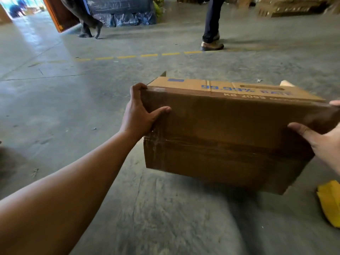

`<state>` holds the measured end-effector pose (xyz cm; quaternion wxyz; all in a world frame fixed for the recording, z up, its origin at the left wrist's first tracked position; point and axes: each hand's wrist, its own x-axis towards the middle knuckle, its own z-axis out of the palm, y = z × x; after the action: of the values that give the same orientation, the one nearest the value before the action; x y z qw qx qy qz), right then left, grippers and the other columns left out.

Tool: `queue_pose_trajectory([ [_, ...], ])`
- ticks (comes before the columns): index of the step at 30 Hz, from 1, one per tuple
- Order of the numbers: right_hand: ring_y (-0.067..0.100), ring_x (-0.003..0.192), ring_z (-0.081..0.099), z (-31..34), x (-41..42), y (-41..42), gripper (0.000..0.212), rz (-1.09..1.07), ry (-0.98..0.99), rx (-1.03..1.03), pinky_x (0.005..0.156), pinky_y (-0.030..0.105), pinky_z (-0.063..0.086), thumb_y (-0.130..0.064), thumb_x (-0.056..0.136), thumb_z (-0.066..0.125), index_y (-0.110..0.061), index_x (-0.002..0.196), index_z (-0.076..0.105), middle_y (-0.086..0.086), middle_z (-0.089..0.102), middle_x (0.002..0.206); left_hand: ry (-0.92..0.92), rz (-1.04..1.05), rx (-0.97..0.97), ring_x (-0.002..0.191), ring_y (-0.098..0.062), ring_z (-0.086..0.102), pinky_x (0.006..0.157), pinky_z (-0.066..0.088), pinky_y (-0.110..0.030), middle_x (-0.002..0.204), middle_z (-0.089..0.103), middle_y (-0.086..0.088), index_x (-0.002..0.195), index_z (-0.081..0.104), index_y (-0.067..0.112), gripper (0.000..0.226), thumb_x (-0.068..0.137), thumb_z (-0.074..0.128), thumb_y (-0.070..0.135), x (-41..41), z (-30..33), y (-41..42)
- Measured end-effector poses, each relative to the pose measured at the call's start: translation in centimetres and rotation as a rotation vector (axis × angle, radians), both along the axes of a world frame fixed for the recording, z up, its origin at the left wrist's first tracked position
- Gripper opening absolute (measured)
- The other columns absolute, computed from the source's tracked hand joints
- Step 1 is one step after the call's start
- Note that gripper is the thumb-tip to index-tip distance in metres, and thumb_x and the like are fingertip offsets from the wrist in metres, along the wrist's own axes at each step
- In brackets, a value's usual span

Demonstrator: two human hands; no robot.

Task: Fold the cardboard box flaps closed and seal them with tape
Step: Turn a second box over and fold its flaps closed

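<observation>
The box (pixel 230 133) sits centre-right, off the floor (pixel 73 107), its near face crossed by clear tape (pixel 202 141). The left hand (pixel 141 115) grips its 9 o'clock end, fingers over the top corner. The right hand (pixel 323 142) grips the 3 o'clock end, thumb on the near face.

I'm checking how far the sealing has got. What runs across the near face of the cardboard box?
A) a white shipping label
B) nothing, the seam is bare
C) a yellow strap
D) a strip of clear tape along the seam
D: a shiny, wrinkled strip of clear tape runs along the seam on the near face of the cardboard box, which the left hand and right hand grip at its ends.
</observation>
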<state>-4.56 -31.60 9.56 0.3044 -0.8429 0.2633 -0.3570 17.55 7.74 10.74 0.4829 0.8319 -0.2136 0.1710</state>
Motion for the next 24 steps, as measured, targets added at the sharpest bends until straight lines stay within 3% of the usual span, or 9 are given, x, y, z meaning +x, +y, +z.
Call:
queue_pose_trajectory([
  [3,0.025,0.122,0.049,-1.2,-0.4,-0.2,0.08,0.004,0.002,-0.007,0.09,0.013,0.04,-0.066,0.064,0.076,-0.056,0.124,0.023,0.003,0.043,0.137,0.022,-0.037,-0.002,0.101,-0.021,0.063,0.082,0.056,-0.036,0.116,0.06,-0.006,0.126,0.033,0.026,0.088,0.062,0.085,0.059,0.0,-1.0,-0.1],
  [6,0.03,0.115,0.053,-2.8,-1.1,2.2,0.082,0.026,-0.05,-0.049,0.092,0.049,0.048,-0.054,0.06,0.083,-0.049,0.115,0.023,0.013,0.046,0.131,0.093,-0.023,0.02,0.102,-0.023,0.063,0.086,0.057,-0.043,0.116,0.061,-0.006,0.124,0.033,0.03,0.089,0.059,0.085,0.059,-0.6,-3.1,0.4],
  [7,0.031,0.115,0.053,-3.3,-1.4,2.9,0.082,0.045,-0.046,-0.062,0.092,0.052,0.047,-0.049,0.059,0.084,-0.051,0.115,0.024,0.014,0.047,0.131,0.116,-0.016,0.034,0.105,-0.023,0.062,0.087,0.056,-0.045,0.119,0.061,-0.005,0.126,0.035,0.032,0.089,0.057,0.085,0.06,-0.9,-3.9,0.6],
  [10,0.03,0.122,0.046,-4.9,-2.1,3.4,0.083,0.071,-0.02,-0.096,0.103,0.042,0.041,-0.032,0.062,0.086,-0.027,0.132,0.041,0.018,0.045,0.133,0.132,-0.012,0.077,0.118,-0.017,0.057,0.097,0.052,-0.045,0.132,0.057,0.002,0.137,0.038,0.036,0.095,0.058,0.081,0.066,-1.7,-6.5,1.2],
  [12,0.03,0.125,0.042,-5.2,-2.4,3.9,0.088,0.067,-0.004,-0.117,0.105,0.034,0.035,-0.025,0.064,0.086,-0.01,0.137,0.041,0.02,0.044,0.134,0.138,-0.012,0.075,0.124,-0.017,0.054,0.101,0.05,-0.046,0.138,0.054,0.004,0.142,0.036,0.038,0.099,0.059,0.079,0.07,-2.0,-7.6,1.5],
  [15,0.028,0.127,0.042,-5.4,-2.9,4.3,0.088,0.06,0.002,-0.096,0.106,0.03,0.033,-0.024,0.065,0.086,-0.009,0.138,0.04,0.018,0.044,0.136,0.166,-0.013,0.072,0.123,-0.017,0.056,0.1,0.051,-0.045,0.139,0.054,0.005,0.143,0.035,0.043,0.102,0.056,0.077,0.076,-2.1,-7.8,1.7],
  [19,0.025,0.124,0.046,-4.4,-3.6,4.4,0.079,0.02,0.069,-0.055,0.102,0.033,0.038,-0.046,0.071,0.08,-0.019,0.137,0.045,0.011,0.048,0.135,0.158,-0.02,0.114,0.115,-0.018,0.06,0.094,0.055,-0.044,0.133,0.059,0.002,0.141,0.041,0.039,0.093,0.062,0.068,0.081,-2.6,-6.8,1.9],
  [21,0.025,0.12,0.05,-3.6,-3.8,3.8,0.067,0.009,0.079,-0.096,0.099,0.037,0.043,-0.063,0.078,0.062,-0.022,0.131,0.052,0.009,0.053,0.132,0.139,-0.013,0.145,0.113,-0.018,0.06,0.093,0.055,-0.045,0.132,0.059,0.0,0.138,0.049,0.035,0.086,0.069,0.056,0.086,-2.5,-5.8,2.1],
  [24,0.026,0.128,0.043,-1.4,-2.9,2.2,0.075,0.022,0.161,-0.205,0.104,0.038,0.037,-0.074,0.078,0.043,-0.017,0.125,0.061,0.015,0.048,0.138,0.153,-0.021,0.255,0.131,-0.023,0.05,0.106,0.046,-0.047,0.152,0.042,-0.001,0.138,0.053,0.034,0.087,0.07,0.047,0.088,-1.3,-3.0,1.8],
])
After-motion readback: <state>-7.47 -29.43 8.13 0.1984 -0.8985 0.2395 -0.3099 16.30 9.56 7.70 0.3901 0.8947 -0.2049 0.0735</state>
